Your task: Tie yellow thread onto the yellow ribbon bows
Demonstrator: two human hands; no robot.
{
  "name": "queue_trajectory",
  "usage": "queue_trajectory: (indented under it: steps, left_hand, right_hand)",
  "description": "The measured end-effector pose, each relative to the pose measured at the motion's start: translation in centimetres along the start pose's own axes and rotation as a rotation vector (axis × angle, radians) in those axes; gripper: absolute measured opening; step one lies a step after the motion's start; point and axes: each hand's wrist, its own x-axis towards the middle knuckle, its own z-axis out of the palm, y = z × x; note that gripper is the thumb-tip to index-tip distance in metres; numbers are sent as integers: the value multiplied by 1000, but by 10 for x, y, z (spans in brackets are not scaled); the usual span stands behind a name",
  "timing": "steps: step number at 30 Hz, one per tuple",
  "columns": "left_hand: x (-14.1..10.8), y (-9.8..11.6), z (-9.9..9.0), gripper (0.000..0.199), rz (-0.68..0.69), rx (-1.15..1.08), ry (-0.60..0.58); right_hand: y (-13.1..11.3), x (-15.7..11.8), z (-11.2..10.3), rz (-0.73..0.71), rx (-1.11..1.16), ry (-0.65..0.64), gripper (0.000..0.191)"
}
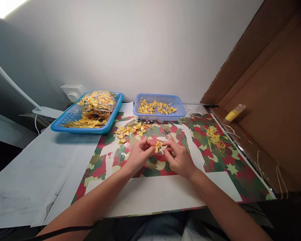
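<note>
Over the middle of the patterned mat, my left hand (pixel 140 153) pinches a small yellow ribbon bow (pixel 158 146) between thumb and fingertips. Close on its right side, my right hand (pixel 178 157) has thumb and fingertips drawn together near the bow. Whatever those right fingertips hold is too small to make out. Beyond my left hand lies a loose group of yellow bows (pixel 131 130) with thin wire-like stems. A pair of tweezers or small scissors (pixel 169 134) rests just past my right hand, partly hidden by it.
A blue basket (pixel 55 128) at left holds bagged and loose bows. Another blue basket (pixel 160 117) with bows stands by the wall. Yellow thread scraps (pixel 215 140) lie on the mat's right. A yellow thread spool (pixel 234 113) is by the cardboard (pixel 278 100). A lamp (pixel 10 83) stands left.
</note>
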Motion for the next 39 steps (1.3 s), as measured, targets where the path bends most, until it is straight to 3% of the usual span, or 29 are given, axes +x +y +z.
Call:
queue_trajectory:
  steps: [10,21,31,39]
  left_hand:
    - [0,-4,0,15,54,23,26]
    - [-2,-6,0,15,83,-21,30]
    - [-3,-9,2,18,26,-89,14]
    - [-5,-7,2,23,86,-67,30]
  right_hand:
    - [3,1,4,-25,-112,-10,13]
    - [4,-1,9,26,-49,31,14]
    - [4,-4,17,89,-6,63,12]
    - [6,-5,21,144,56,66,11]
